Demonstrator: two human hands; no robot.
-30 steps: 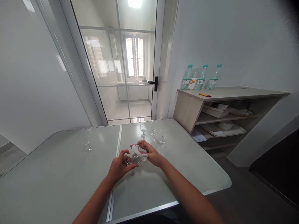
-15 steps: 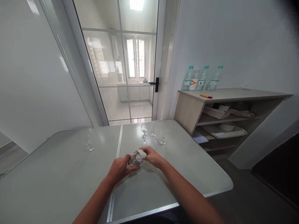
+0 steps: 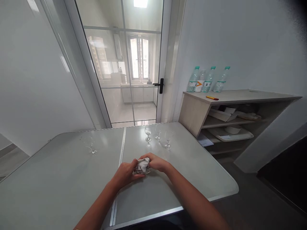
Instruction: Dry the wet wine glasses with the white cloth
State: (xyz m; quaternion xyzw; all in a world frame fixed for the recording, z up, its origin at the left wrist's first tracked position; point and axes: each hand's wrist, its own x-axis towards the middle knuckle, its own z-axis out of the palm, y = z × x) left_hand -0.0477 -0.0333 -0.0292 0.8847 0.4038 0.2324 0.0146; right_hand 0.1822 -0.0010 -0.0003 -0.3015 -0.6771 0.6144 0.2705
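Over the near middle of the table, my left hand [image 3: 126, 171] is closed around a clear stemmed glass [image 3: 147, 172], which is tilted on its side. My right hand [image 3: 157, 162] pinches a white cloth [image 3: 143, 165] that is bunched at the glass's mouth. Both hands and the cloth hide much of the glass. Beyond my hands stand three clear stemmed glasses: one on the left [image 3: 148, 134], a middle one [image 3: 158, 133] and a nearer one on the right [image 3: 168, 142]. Another clear stemmed glass [image 3: 93, 150] is off to the left.
The pale table [image 3: 72, 179] has a metal seam strip [image 3: 122, 145] and rounded corners. A glazed door [image 3: 144, 105] is behind it. At right, a wooden shelf unit [image 3: 195, 111] carries several plastic bottles [image 3: 208, 81] and a yellow-red cutter [image 3: 212, 97], with trays [image 3: 236, 139] inside.
The glass and cloth have turned a little and moved slightly lower in view. My right hand has come further over the cloth, and my left hand still grips the glass.
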